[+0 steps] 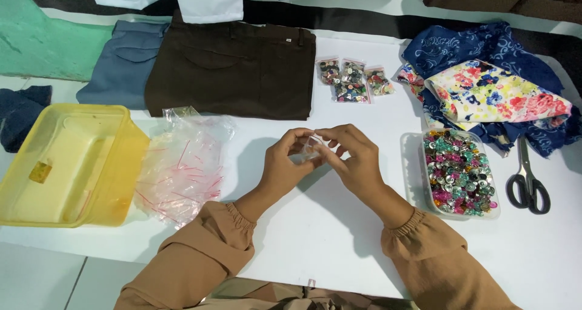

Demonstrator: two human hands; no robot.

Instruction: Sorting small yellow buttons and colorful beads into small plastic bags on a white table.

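Note:
My left hand (284, 164) and my right hand (356, 158) meet above the middle of the white table (315, 225). Both pinch a small clear plastic bag (309, 149) between their fingertips. A clear tray (496, 212) full of colourful shiny buttons (458, 171) lies just right of my right hand. A heap of empty clear zip bags with red strips (182, 167) lies left of my left hand. Three small filled bags of buttons (353, 79) rest farther back on the table.
An empty yellow plastic tub (66, 164) stands at the left. Brown trousers (236, 67) and blue trousers (124, 61) lie folded at the back. Floral and blue patterned cloths (491, 88) are piled at the right, with black scissors (527, 182) beside the tray.

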